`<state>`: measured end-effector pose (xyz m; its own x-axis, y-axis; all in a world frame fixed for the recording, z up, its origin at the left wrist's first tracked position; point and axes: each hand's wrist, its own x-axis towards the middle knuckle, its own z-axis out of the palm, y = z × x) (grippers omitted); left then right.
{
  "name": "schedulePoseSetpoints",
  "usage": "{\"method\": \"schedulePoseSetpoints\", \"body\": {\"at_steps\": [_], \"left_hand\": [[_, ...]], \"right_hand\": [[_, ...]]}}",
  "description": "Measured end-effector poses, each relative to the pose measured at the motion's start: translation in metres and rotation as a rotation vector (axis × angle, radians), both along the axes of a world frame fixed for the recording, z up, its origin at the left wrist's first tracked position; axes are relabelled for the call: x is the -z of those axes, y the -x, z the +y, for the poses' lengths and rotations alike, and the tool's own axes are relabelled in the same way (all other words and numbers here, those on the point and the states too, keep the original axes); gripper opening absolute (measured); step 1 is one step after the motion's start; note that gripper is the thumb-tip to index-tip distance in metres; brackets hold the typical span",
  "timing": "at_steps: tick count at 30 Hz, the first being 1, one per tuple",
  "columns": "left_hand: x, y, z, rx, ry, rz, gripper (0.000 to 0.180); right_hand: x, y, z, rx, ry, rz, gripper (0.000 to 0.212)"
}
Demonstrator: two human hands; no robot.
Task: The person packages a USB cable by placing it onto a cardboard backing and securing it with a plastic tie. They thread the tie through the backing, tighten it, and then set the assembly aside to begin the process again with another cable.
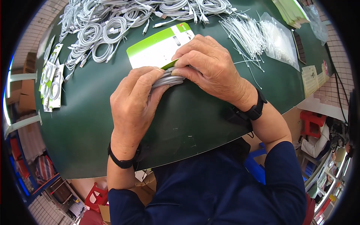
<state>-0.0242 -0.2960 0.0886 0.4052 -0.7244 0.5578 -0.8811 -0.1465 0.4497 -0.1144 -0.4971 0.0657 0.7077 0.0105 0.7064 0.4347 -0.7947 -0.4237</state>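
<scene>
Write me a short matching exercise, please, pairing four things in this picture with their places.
1. Cable coil nearest the person
2. Loose zip ties
3. Carded cables
4. Black wristbands

A. Left end of the table
B. Around the wrists
C. Held by the left hand and right hand
D. Beside the clear bag

Pairs: 1-C; 2-D; 3-A; 4-B

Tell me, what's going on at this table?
A person is holding a grey cable coil between the left hand and right hand, at the near edge of a green-and-white card. Whether the coil is fastened to the card can't be seen. More coiled cables lie heaped beyond, with loose white ties to the right and carded cables at the left.
</scene>
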Motion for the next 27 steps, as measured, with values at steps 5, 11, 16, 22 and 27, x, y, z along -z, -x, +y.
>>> {"method": "schedulePoseSetpoints", "body": {"at_steps": [5,11,16,22,27], "left_hand": [[0.004,-0.0026,0.0007,-0.013,0.036,-0.03,0.029],[0.007,-0.0024,-0.0022,-0.038,0.057,-0.091,0.024],[0.0078,-0.0018,-0.0024,-0.066,0.043,-0.084,0.022],[0.0061,-0.0027,-0.0028,-0.046,0.048,-0.081,0.022],[0.0003,-0.0033,-0.0033,0.001,0.013,-0.038,0.023]], "right_hand": [[0.0035,-0.0023,-0.0003,-0.006,-0.008,-0.057,0.022],[0.0037,-0.0021,0.0001,-0.02,-0.022,-0.047,0.022],[0.0024,-0.0022,-0.0029,-0.067,-0.016,-0.018,0.022],[0.0004,-0.0003,-0.0034,-0.057,0.019,-0.013,0.021],[-0.0016,0.0016,-0.0012,0.005,0.019,0.015,0.022]]}}
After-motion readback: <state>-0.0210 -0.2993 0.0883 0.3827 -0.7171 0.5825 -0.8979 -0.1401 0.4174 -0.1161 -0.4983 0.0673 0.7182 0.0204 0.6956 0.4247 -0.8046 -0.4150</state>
